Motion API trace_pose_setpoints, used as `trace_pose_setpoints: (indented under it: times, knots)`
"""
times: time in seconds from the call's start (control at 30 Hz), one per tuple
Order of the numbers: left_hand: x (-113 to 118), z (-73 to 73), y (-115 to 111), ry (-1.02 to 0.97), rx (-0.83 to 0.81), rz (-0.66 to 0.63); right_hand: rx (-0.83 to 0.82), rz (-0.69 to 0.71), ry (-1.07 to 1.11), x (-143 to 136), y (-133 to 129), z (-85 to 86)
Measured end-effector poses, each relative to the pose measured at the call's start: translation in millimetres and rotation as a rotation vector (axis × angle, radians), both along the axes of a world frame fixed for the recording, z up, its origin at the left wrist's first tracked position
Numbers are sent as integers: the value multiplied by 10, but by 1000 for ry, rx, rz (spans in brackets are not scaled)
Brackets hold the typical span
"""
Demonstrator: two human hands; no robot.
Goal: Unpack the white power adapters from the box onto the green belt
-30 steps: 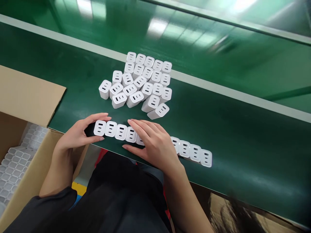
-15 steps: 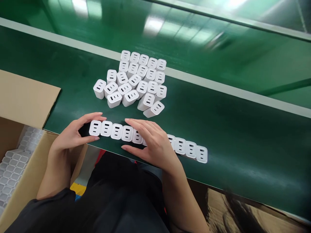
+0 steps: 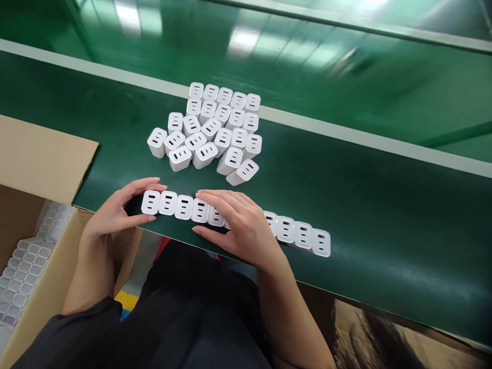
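A row of white chargers (image 3: 184,207), ports facing up, runs along the near edge of the green work surface. My left hand (image 3: 125,207) grips the row's left end, with fingers behind it and the thumb in front. Over the middle of the row lies my right hand (image 3: 242,223), its fingers behind and its thumb in front, hiding several chargers. The right end of the row (image 3: 303,234) sticks out past that hand. Beyond the hands stands a loose group of white chargers (image 3: 211,128), some tilted, the back ones in straighter lines.
At the lower left is an open cardboard box (image 3: 57,261) holding many white square pieces (image 3: 26,271); its flap (image 3: 42,156) lies over the surface. A pale strip (image 3: 326,128) crosses the green surface (image 3: 365,205). More cardboard (image 3: 369,333) shows at the lower right.
The view has shifted slightly. Both hands keep nearly the same place on the row, and the loose group has not visibly been rearranged.
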State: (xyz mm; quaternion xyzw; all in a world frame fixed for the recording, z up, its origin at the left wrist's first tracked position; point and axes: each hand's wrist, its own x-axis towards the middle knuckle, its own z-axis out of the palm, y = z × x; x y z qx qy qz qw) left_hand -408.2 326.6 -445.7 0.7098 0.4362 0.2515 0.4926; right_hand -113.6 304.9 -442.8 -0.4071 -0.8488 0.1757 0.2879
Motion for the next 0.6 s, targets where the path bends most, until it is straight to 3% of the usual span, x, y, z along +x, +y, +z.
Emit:
trace_pose_setpoints:
  times: [0.33,0.6]
  knots:
    - [-19,-8,0,-43,-1,-15,21,120,64,57,4,30]
    - [-24,-9,2,-48,1,-39,37,108,24,18,3,40]
